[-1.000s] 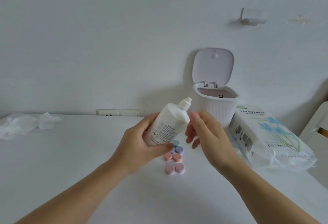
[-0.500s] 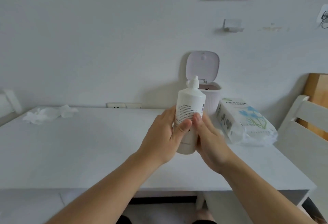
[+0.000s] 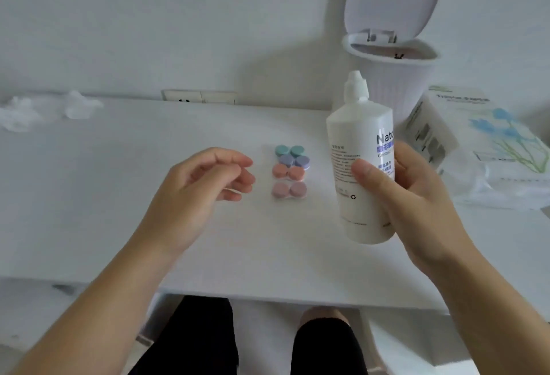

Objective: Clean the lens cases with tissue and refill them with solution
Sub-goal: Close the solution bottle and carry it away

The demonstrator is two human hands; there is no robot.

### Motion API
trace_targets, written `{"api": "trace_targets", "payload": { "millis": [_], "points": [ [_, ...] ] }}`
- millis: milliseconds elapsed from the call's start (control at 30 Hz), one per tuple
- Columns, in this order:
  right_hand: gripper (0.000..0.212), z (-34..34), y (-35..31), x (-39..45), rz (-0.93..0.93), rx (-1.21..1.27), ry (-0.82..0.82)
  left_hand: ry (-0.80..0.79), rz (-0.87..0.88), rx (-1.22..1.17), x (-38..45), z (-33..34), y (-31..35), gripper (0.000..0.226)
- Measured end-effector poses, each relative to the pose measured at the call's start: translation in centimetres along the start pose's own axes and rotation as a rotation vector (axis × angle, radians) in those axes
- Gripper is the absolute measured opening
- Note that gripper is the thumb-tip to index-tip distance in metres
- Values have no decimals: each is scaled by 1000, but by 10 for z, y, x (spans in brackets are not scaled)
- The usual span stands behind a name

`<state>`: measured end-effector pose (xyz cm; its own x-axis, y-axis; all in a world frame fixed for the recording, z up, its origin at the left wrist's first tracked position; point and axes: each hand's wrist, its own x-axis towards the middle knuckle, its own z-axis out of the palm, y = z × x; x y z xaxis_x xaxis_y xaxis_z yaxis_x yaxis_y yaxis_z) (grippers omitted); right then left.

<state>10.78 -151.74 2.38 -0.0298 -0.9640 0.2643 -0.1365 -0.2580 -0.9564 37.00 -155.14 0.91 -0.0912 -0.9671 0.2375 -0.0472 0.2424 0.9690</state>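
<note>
On the right: right hand (image 3: 416, 193) grips bottle (image 3: 361, 166).
Bottle axis: upright, nozzle up.
Left hand (image 3: 196, 193): loosely curled, holding nothing, beside lens cases (image 3: 290, 171).

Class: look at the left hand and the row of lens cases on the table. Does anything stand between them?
Nothing visible does. The left hand hovers just left of the lens cases, with only bare table between. The bottle is off to the right, in the right hand.
</note>
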Motion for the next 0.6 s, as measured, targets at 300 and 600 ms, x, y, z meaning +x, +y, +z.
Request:
{"api": "trace_targets", "payload": {
  "millis": [300, 600],
  "points": [
    [52, -34, 5, 19, 227, 86, -4, 49, -190, 36, 22, 14, 7, 27],
    [39, -88, -97, 14, 508, 95, 22, 73, -436, 103, 21, 53, 137, 20]
  ]
}}
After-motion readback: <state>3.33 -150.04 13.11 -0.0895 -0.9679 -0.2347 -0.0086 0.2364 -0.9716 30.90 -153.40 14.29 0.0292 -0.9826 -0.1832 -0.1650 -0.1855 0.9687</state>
